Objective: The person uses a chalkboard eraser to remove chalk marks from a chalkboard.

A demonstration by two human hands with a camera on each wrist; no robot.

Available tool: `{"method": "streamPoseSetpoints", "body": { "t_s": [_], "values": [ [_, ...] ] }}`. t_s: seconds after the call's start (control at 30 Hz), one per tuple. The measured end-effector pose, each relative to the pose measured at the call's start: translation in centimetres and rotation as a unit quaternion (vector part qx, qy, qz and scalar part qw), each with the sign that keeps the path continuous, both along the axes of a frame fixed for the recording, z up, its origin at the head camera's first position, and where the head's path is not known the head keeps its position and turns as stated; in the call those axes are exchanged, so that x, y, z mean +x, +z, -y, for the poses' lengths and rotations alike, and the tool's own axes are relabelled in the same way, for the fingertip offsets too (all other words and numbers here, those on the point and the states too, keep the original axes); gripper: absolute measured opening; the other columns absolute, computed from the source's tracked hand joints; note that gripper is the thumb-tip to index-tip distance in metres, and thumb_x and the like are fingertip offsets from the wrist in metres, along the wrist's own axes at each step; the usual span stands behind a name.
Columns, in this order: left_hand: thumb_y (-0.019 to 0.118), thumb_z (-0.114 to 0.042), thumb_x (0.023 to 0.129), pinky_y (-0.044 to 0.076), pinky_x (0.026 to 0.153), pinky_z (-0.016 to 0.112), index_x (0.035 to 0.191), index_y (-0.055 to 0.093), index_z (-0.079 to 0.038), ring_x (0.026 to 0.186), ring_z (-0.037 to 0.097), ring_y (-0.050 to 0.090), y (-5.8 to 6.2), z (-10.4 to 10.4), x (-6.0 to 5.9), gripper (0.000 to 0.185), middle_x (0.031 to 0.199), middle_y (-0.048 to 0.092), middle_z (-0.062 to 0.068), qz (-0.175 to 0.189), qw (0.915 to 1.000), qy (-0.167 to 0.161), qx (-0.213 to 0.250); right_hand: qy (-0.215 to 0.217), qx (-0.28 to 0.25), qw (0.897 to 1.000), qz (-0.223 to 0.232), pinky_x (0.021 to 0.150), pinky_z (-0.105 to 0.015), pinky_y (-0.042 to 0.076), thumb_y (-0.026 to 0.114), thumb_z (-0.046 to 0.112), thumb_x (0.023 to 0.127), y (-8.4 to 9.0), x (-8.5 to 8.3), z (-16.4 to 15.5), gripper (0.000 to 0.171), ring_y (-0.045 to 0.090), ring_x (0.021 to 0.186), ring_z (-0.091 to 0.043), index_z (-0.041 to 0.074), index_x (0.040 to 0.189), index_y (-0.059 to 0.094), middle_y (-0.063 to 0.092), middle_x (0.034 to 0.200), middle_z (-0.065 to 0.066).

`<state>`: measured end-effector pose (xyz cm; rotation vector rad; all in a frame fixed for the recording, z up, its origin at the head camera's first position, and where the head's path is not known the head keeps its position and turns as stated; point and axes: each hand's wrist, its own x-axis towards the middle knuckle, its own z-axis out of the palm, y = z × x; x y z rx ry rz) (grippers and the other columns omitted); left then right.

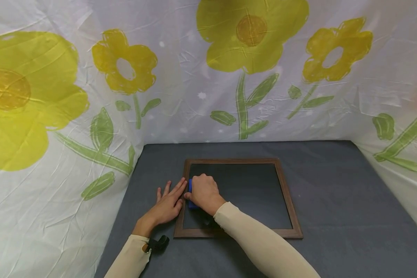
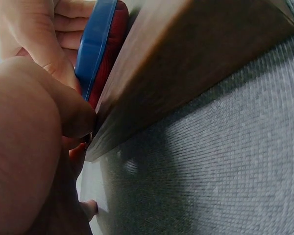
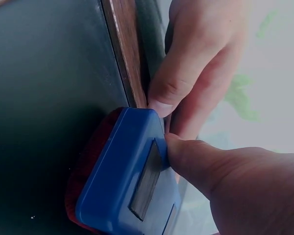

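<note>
A chalkboard (image 1: 250, 197) in a brown wooden frame (image 1: 290, 204) lies flat on the dark table. My right hand (image 1: 205, 193) grips a blue eraser (image 3: 132, 171) with a dark red felt underside, its felt side against the board close to the left frame edge. The thumb shows on the eraser's side in the right wrist view; the other fingers are mostly hidden there. My left hand (image 1: 166, 206) rests at the left side of the frame, fingers spread and fairly straight, the fingertips touching the wood. In the left wrist view the eraser (image 2: 95, 44) stands just beyond the frame.
Dark grey cloth (image 1: 333, 200) covers the table around the board. A white curtain (image 1: 180, 96) with yellow flowers hangs behind and at both sides. A black strap with a small device (image 1: 158, 244) sits on the left wrist.
</note>
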<state>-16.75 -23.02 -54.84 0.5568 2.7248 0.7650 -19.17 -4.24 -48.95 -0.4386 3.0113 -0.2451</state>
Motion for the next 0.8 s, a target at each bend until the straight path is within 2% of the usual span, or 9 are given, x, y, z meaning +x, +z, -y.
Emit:
{"method": "streamPoseSetpoints", "body": {
  "t_s": [0.23, 0.47, 0.67, 0.8],
  "values": [
    [0.046, -0.015, 0.114, -0.008, 0.121, 0.086, 0.177, 0.018, -0.015, 0.168, 0.055, -0.003, 0.0, 0.0, -0.1, 0.070, 0.186, 0.011, 0.003, -0.006, 0.9999, 0.001, -0.010, -0.005, -0.017, 1.000, 0.014, 0.062, -0.036, 0.065, 0.082, 0.060, 0.093, 0.0, -0.1, -0.2, 0.063, 0.077, 0.074, -0.027, 0.005, 0.123, 0.082, 0.081, 0.095, -0.013],
    [0.047, -0.015, 0.113, -0.007, 0.122, 0.086, 0.177, 0.021, -0.014, 0.167, 0.056, -0.001, 0.1, -0.1, -0.1, 0.069, 0.186, 0.013, 0.005, -0.011, 0.9999, 0.002, -0.008, -0.010, -0.035, 0.999, 0.026, 0.065, -0.037, 0.066, 0.083, 0.058, 0.093, 0.2, -0.3, -0.4, 0.062, 0.078, 0.078, -0.028, 0.004, 0.123, 0.082, 0.081, 0.099, -0.013],
    [0.048, -0.012, 0.110, -0.004, 0.120, 0.088, 0.175, 0.027, -0.009, 0.165, 0.060, 0.004, -0.2, -0.1, 0.1, 0.068, 0.184, 0.020, 0.010, -0.028, 0.9994, 0.006, 0.018, -0.015, -0.040, 0.999, 0.024, 0.060, -0.036, 0.065, 0.084, 0.057, 0.093, 0.3, 0.0, -0.9, 0.060, 0.077, 0.072, -0.026, 0.004, 0.120, 0.082, 0.080, 0.094, -0.012],
    [0.048, -0.013, 0.112, -0.005, 0.121, 0.087, 0.176, 0.025, -0.011, 0.167, 0.058, 0.002, -0.1, -0.1, 0.1, 0.069, 0.185, 0.017, 0.008, -0.023, 0.9997, 0.006, 0.004, -0.022, -0.055, 0.998, 0.028, 0.059, -0.036, 0.064, 0.086, 0.055, 0.092, 0.3, 0.0, -1.5, 0.057, 0.075, 0.068, -0.024, 0.004, 0.117, 0.082, 0.077, 0.087, -0.010]
  ]
}}
